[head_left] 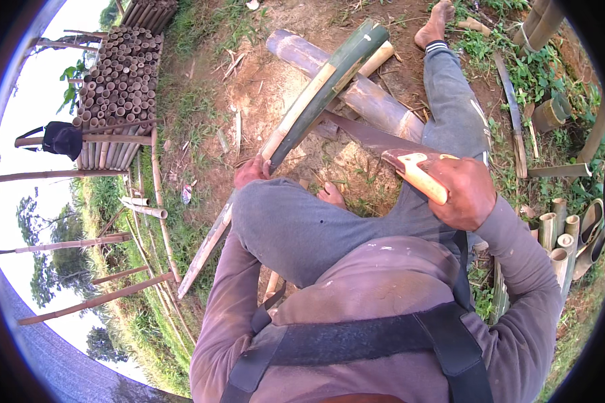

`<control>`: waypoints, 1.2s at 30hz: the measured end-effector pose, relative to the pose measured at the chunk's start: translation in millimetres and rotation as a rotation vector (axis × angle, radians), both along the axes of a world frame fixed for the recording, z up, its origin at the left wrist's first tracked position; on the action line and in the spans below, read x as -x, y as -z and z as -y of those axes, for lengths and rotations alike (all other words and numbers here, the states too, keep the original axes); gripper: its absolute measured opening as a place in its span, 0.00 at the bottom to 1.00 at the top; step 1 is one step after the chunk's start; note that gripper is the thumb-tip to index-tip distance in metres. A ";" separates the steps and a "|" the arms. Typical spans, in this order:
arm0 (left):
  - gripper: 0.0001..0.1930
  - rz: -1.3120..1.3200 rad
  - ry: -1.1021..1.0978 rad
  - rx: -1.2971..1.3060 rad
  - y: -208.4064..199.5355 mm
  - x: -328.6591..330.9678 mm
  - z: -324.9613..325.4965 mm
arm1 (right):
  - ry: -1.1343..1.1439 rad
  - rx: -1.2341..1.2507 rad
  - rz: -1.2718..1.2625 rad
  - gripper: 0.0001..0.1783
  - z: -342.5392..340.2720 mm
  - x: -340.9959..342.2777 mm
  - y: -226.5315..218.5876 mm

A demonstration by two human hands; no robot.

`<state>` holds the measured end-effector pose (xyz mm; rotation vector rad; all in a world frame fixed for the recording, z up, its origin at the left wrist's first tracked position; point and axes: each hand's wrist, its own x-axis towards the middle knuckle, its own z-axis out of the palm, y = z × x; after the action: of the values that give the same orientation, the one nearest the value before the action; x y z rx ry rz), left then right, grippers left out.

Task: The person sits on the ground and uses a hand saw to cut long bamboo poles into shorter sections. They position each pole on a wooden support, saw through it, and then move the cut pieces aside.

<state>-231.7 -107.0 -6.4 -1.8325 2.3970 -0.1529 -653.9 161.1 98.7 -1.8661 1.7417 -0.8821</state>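
Observation:
My left hand (251, 172) is closed round a long green bamboo pole (324, 87) beside my left knee. A pale peeled or split strip runs along the pole. The pole slants from the upper middle toward the lower left, over a thick greyish bamboo log (383, 107). In my right hand (465, 195) is the wooden handle of a handsaw (373, 140), held near my right thigh. The saw's brown blade points up and left. Its tip is at or close to the pole's right side; I cannot tell whether they touch.
My bare foot (437, 23) rests on the dirt beyond the log. A long machete-like blade (507, 91) lies at the right, near several cut bamboo tubes (558, 235). At the far left are a large stack of bamboo pieces (117, 80), a dark bag (62, 140) and a bamboo rail frame (158, 195).

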 end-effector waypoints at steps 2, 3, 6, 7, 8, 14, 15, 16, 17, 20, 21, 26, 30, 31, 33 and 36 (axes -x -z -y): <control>0.24 0.002 0.020 0.040 5.1 -9.7 0.4 | 0.093 -0.042 0.139 0.14 -18.9 24.3 -20.1; 0.25 0.001 0.029 0.057 9.5 -14.2 -0.3 | 0.122 -0.047 0.215 0.11 -28.9 37.0 -26.4; 0.24 -0.007 0.048 0.082 17.9 -17.1 4.9 | 0.230 0.023 0.290 0.14 -56.8 58.4 -31.5; 0.23 -0.020 0.065 0.101 20.7 -21.1 4.1 | 0.279 0.098 0.346 0.19 -50.7 54.6 -26.7; 0.23 -0.034 0.097 0.123 23.3 -19.7 7.1 | 0.342 0.181 0.401 0.24 -41.1 43.7 -16.9; 0.22 -0.036 0.074 0.091 17.5 -18.3 8.1 | 0.433 0.379 0.464 0.31 50.4 -18.4 25.8; 0.22 -0.037 0.092 0.105 20.3 -17.0 12.3 | 0.403 0.423 0.524 0.30 58.5 -12.6 58.4; 0.22 -0.036 0.112 0.130 21.5 -18.0 12.0 | 0.364 0.457 0.592 0.30 65.1 -8.9 77.8; 0.22 -0.037 0.126 0.153 22.5 -19.0 10.1 | 0.375 0.440 0.578 0.27 70.3 -8.1 78.0; 0.22 -0.019 0.111 0.161 22.9 -19.0 6.8 | 0.388 0.381 0.546 0.22 78.0 -7.8 80.2; 0.22 -0.011 0.097 0.154 22.9 -17.7 7.2 | 0.377 0.356 0.543 0.23 77.8 -5.8 86.4; 0.22 -0.076 0.117 0.164 29.8 -24.3 9.1 | 0.341 0.343 0.548 0.23 79.0 -3.5 89.9; 0.21 -0.071 0.113 0.177 31.8 -25.4 9.6 | 0.302 0.399 0.520 0.23 78.2 0.4 94.6; 0.21 -0.069 0.111 0.181 32.6 -25.6 9.7 | 0.299 0.404 0.524 0.23 78.5 0.3 95.1; 0.21 -0.065 0.112 0.185 35.1 -24.4 9.3 | 0.334 0.326 0.536 0.23 84.2 -1.8 95.7; 0.21 -0.032 0.105 0.206 33.1 -19.0 14.3 | 0.345 0.272 0.583 0.23 102.5 -4.4 100.3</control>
<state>-212.7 -121.3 -39.5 -1.8005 2.5869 -0.3971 -649.5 58.5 -1.6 -1.2637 1.6336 -1.6707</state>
